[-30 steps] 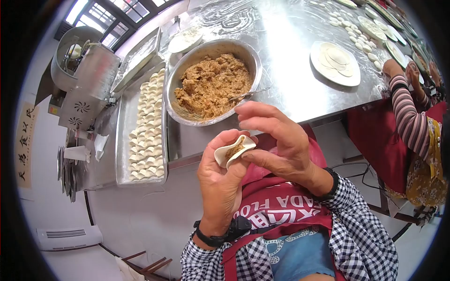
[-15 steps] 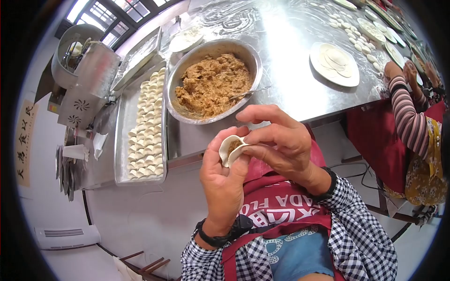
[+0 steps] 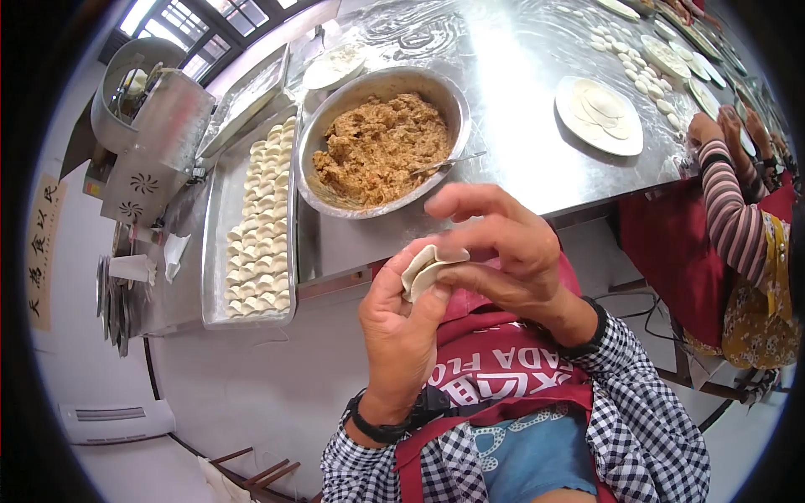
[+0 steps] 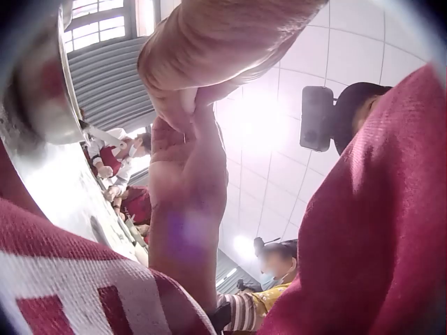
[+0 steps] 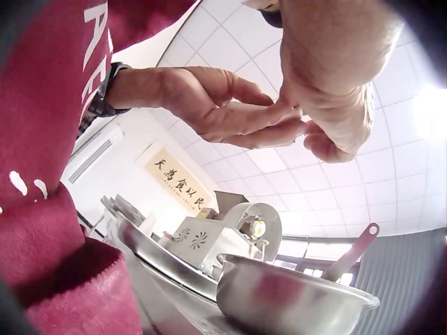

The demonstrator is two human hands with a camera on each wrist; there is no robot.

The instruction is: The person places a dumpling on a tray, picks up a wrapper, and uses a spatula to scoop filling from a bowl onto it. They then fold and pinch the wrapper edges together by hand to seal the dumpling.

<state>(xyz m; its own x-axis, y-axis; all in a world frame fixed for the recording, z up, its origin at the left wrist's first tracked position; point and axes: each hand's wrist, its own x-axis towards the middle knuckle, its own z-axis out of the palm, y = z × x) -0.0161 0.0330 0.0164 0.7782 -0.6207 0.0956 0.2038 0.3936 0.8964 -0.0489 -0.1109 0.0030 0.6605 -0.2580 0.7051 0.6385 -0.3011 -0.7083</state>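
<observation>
A dumpling (image 3: 426, 275) of thin white dough is folded over, with a narrow gap showing between its two edges and the filling mostly hidden. My left hand (image 3: 398, 323) cradles it, thumb on the near side and fingers behind. From the other side, my right hand (image 3: 521, 272) pinches the dough edge between thumb and fingers, its index finger raised. In the right wrist view the fingers of the left hand (image 5: 202, 105) and right hand (image 5: 332, 105) meet, with the dumpling largely hidden. The left wrist view also shows both hands close together.
Ahead, a steel bowl (image 3: 459, 105) of brown filling holds a spoon (image 3: 449, 163). Left of it, a metal tray (image 3: 220, 285) carries rows of dumplings. A plate of wrappers (image 3: 631, 144) sits on the floured table (image 3: 537, 180). Another person's striped sleeve (image 3: 725, 180) is at right.
The wrapper has gone from open with its filling showing to folded nearly together. My right thumb and fingers have come in to pinch its edge.
</observation>
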